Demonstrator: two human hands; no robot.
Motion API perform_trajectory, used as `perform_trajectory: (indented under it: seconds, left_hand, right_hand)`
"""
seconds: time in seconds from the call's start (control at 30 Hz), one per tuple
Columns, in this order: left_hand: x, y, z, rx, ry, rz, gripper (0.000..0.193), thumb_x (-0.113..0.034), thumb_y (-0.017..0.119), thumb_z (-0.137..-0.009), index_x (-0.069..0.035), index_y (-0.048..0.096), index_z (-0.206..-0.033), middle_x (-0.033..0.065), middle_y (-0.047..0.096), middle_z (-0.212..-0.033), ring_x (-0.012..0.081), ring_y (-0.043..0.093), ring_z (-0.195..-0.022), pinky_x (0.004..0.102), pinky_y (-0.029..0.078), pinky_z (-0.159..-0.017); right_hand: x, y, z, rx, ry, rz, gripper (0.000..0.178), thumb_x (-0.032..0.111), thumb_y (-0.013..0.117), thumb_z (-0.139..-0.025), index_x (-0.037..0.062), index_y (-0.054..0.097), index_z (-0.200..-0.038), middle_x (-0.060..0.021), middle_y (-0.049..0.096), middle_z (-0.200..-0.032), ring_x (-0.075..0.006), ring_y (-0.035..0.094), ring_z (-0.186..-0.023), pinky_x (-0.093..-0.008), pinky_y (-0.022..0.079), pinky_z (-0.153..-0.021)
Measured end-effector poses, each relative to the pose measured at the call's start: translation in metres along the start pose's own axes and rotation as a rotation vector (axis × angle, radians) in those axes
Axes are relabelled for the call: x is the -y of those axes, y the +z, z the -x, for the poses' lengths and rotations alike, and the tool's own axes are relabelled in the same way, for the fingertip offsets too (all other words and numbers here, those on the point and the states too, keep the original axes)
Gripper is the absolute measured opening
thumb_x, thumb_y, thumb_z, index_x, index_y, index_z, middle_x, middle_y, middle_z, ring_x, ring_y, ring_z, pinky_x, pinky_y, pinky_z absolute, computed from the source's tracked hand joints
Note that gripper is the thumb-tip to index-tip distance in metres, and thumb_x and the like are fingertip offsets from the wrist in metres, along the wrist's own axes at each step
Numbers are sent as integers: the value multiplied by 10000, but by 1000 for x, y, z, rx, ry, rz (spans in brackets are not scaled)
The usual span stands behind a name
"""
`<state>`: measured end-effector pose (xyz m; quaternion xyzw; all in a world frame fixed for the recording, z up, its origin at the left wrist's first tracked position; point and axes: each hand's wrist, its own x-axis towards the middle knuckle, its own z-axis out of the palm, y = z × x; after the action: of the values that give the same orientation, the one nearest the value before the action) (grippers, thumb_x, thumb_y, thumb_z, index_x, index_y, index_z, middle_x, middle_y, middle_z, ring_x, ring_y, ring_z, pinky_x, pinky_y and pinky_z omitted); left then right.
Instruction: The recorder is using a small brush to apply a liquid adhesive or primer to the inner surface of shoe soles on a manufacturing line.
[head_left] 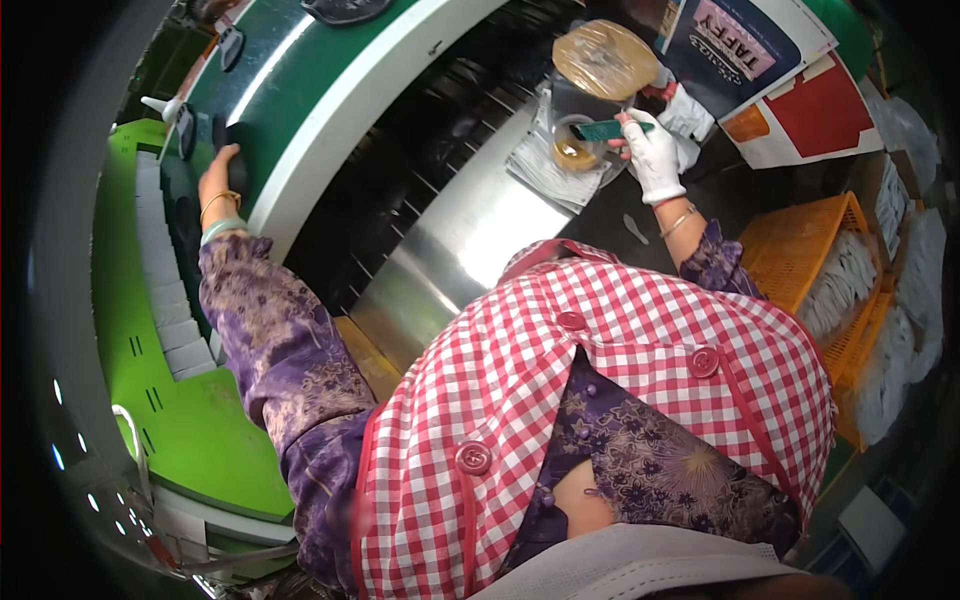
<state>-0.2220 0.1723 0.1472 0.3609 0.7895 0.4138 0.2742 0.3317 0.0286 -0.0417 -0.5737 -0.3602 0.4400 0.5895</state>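
Observation:
At the far left, my bare left hand (218, 178) reaches to the green conveyor belt, its fingers at the edge of a dark shoe sole (232, 136); they look closed on it, though partly hidden. My right hand (652, 158), in a white glove with bare fingertips, grips a flat green brush (598, 130). The brush lies across the mouth of a clear round container (558, 133) with amber liquid at its bottom. Under this container is a pad of whitish sheets (548, 170). Behind it stands another container topped by a tan, plastic-wrapped round lid (606, 58).
More dark shoe parts (230, 46) lie along the green conveyor belt (290, 62). A shiny metal sheet (450, 235) slopes before me. Orange crates (800, 250) with pale wrapped pieces stand at right, below printed boards (810, 115). A bright green panel (130, 300) curves at left.

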Motion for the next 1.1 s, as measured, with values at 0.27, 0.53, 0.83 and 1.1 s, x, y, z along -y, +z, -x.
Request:
perform_trajectory:
  seconds: [0.27, 0.53, 0.83, 1.1]
  left_hand:
    - [16, 57, 239, 576, 624, 441, 715, -148, 632, -784, 30, 262, -1369, 120, 436, -1174, 193, 532, -940, 308, 452, -756]
    - [106, 153, 316, 802, -216, 839, 587, -24, 553, -780, 30, 339, -1324, 119, 504, -1211, 171, 559, -1020, 264, 455, -860]
    - [135, 177, 314, 916, -542, 1189, 600, -166, 434, -811, -93, 260, -1380, 199, 445, -1255, 377, 518, -1086, 483, 497, -859]
    - [153, 184, 315, 904, -528, 1272, 513, -253, 321, -913, -129, 236, -1403, 192, 389, -1333, 418, 458, -1156, 473, 494, -861]
  right_hand:
    - [-43, -11, -18, 102, 125, 332, 327, 206, 594, -862, 20, 580, -1130, -8, 653, -929, -68, 617, -731, -188, 431, -561]
    - [-41, -12, -26, 131, 146, 176, 340, 185, 618, -856, 11, 568, -1143, -20, 656, -959, -74, 613, -746, -178, 390, -539]
    - [-29, -11, -24, 223, 173, 75, 250, 165, 641, -839, 16, 635, -1039, -6, 643, -865, -60, 588, -699, -161, 444, -613]
    - [-42, -23, -23, 262, 317, -47, 255, 200, 543, -902, -22, 585, -1021, -67, 623, -854, -87, 556, -618, -161, 330, -429]
